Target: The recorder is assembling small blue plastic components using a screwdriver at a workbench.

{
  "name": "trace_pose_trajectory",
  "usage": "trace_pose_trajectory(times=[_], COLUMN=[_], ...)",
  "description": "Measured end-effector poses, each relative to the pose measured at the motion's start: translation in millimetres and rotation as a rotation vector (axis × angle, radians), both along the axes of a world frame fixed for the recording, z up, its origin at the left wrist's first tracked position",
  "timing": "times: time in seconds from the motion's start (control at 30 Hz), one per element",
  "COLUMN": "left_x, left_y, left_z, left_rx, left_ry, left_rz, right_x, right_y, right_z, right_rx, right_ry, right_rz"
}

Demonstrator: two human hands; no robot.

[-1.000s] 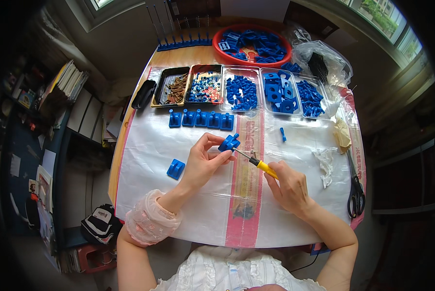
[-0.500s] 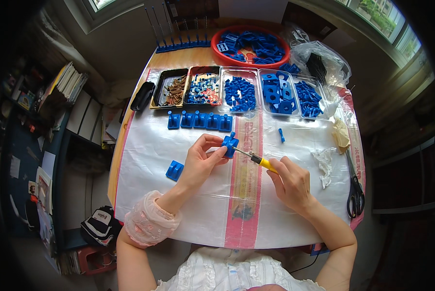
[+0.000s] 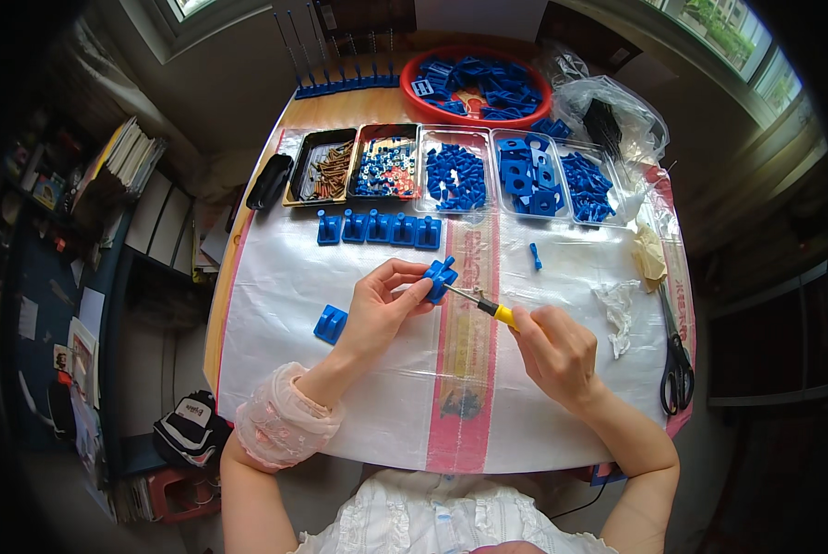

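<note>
Left hand (image 3: pixel 377 309) pinches blue part (image 3: pixel 440 274); right hand (image 3: pixel 554 351) grips screwdriver (image 3: pixel 481 304), tip at part. Best: keep driver square, part steady.

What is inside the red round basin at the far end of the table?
The red round basin holds a loose heap of blue plastic parts, piled over most of the bottom. Whatever lies beneath the heap cannot be seen.

Wooden table (image 3: pixel 340 109) — plastic sheet (image 3: pixel 276 305) atop.
</note>
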State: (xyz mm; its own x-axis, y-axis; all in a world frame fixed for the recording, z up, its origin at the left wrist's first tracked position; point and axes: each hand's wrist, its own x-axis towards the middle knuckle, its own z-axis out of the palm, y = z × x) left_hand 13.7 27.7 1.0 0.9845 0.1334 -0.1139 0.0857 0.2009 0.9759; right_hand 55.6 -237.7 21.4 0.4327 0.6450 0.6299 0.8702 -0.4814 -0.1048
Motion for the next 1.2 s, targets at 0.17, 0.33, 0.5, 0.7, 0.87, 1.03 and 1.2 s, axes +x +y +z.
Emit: trace_pose_trajectory(times=[0.17, 0.33, 0.5, 0.7, 0.87, 1.03, 1.2], left_x=[-0.1, 0.2, -0.5, -0.6, -0.4, -1.0, 0.0], left_y=[0.1, -0.8, -0.2, -0.3, -0.5, -0.8, -1.1], left_z=[-2.3, -2.7, 0.2, -1.4, -2.6, -3.7, -3.4], left_rx=[-0.008, 0.002, 0.034, 0.046, 0.054, 0.056, 0.065], left_ry=[-0.012, -0.021, -0.024, -0.038, -0.064, -0.078, -0.087], left_rz=[0.006, 0.01, 0.002, 0.003, 0.009, 0.014, 0.015], right_x=[-6.4, -12.1, -13.3, -13.3, -14.9, -14.7, -14.0], right_y=[3.4, 5.4, 7.3, 6.8, 7.1, 7.4, 7.0], right_z=[-6.7, -9.6, -13.9, -13.2, -5.8, -3.9, -3.4], right_rx=[-0.027, 0.009, 0.105, 0.161, 0.182, 0.21, 0.235], right_ry=[0.098, 0.267, 0.455, 0.611, 0.753, 0.808, 0.864], right_rz=[0.001, 0.009, 0.057, 0.046, 0.02, 0.032, 0.038])
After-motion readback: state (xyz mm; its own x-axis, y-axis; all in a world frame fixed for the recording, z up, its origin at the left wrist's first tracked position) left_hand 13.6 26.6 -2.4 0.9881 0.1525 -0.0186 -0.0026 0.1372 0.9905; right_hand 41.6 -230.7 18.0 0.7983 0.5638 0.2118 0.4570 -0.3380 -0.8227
